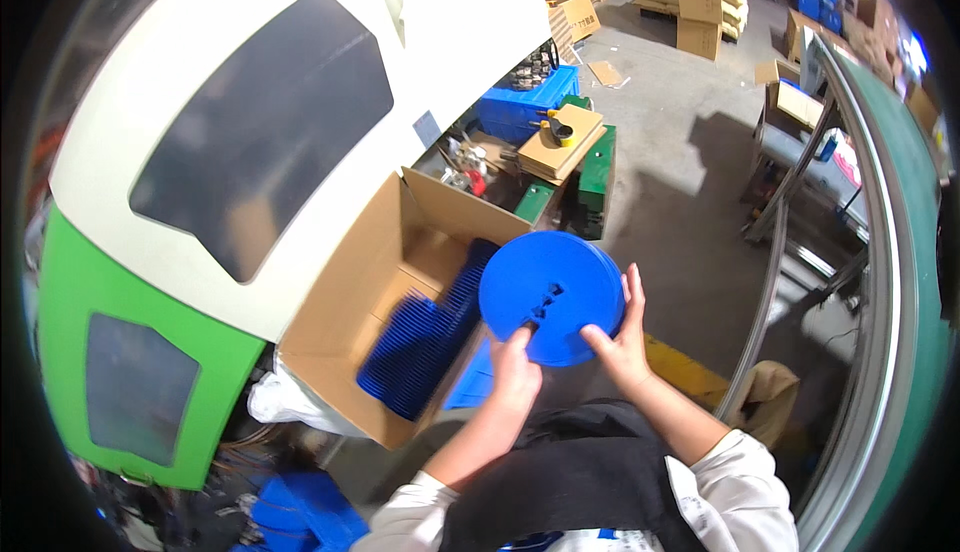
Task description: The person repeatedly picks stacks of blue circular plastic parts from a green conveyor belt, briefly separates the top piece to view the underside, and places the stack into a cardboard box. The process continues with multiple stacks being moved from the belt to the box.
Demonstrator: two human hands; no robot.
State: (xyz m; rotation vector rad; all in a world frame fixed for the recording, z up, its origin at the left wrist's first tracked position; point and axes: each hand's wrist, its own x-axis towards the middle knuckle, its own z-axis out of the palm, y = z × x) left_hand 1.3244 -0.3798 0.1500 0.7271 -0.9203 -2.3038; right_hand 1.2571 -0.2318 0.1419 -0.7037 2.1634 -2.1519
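Note:
In front of my body I hold a round blue plastic disc with small dark cutouts near its middle. Its right edge looks layered, so it may be more than one disc. My left hand grips the lower left of it, thumb on the face near a dark slot and the other fingers mostly hidden. Around the right edge is my right hand, its thumb on the face and its fingers along the rim. Just left of the disc stands an open cardboard box, holding rows of thin blue pieces packed on edge.
A large white and green machine with dark windows fills the left. Beyond the box are a blue bin and a brown board stack bearing a tape roll. A metal-framed green surface runs along the right.

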